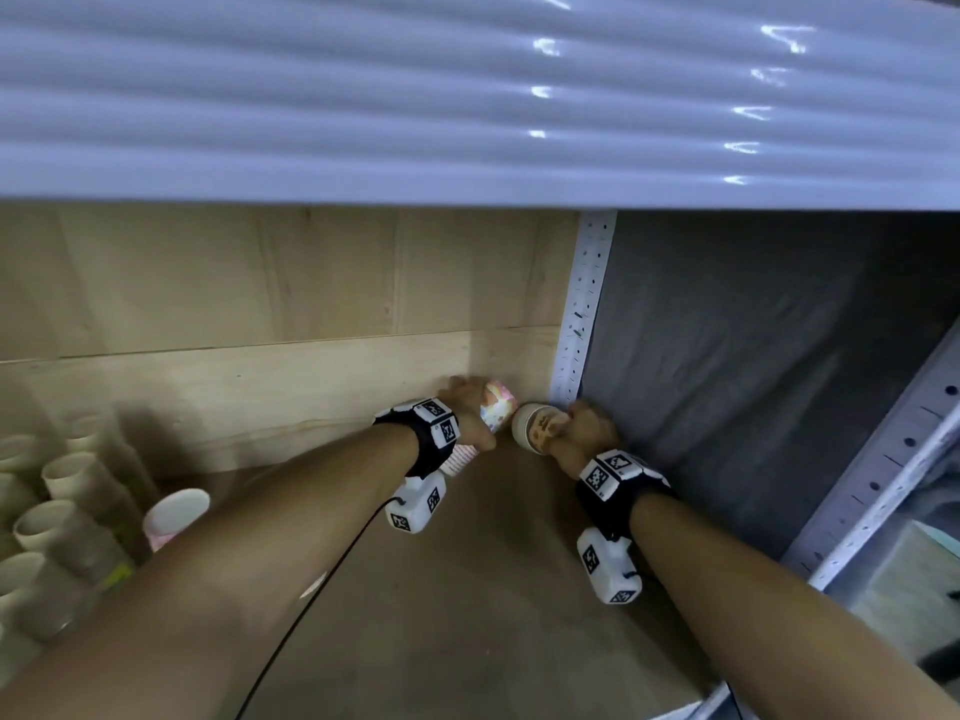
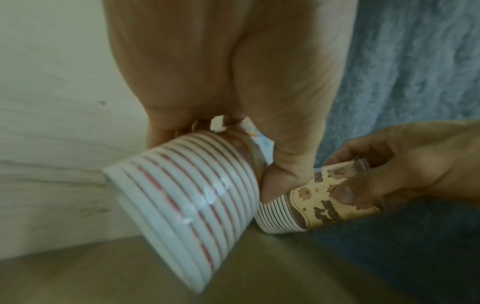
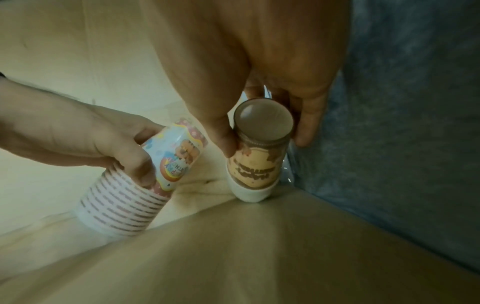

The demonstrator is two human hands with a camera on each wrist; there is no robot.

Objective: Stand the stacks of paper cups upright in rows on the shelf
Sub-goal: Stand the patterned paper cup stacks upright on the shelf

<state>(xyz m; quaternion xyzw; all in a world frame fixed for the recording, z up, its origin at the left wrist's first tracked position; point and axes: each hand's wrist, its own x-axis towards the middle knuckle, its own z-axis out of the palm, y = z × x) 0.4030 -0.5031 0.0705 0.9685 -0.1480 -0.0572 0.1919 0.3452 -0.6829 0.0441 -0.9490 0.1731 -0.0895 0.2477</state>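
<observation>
At the shelf's [image 1: 467, 589] left edge stood plain brown cup stacks [image 1: 57, 511], with a white-and-pink cup [image 1: 174, 514] just beside them. A wooden back panel [image 1: 260, 304] closed off the rear, a perforated white upright [image 1: 579, 314] marked the back right corner, and grey cloth [image 1: 753, 356] hung along the right side. A ribbed white shelf [image 1: 467, 96] overhung it all. Near that back right corner, the left hand [image 1: 465, 402] gripped a pastel, pink-striped cup stack [image 2: 187, 189], tilted and rims-down above the board. Just beside it, the right hand [image 1: 587, 423] had thumb and fingers curled round a brown-and-cream cup stack [image 3: 257, 164], upturned with its rims on the shelf by the cloth
</observation>
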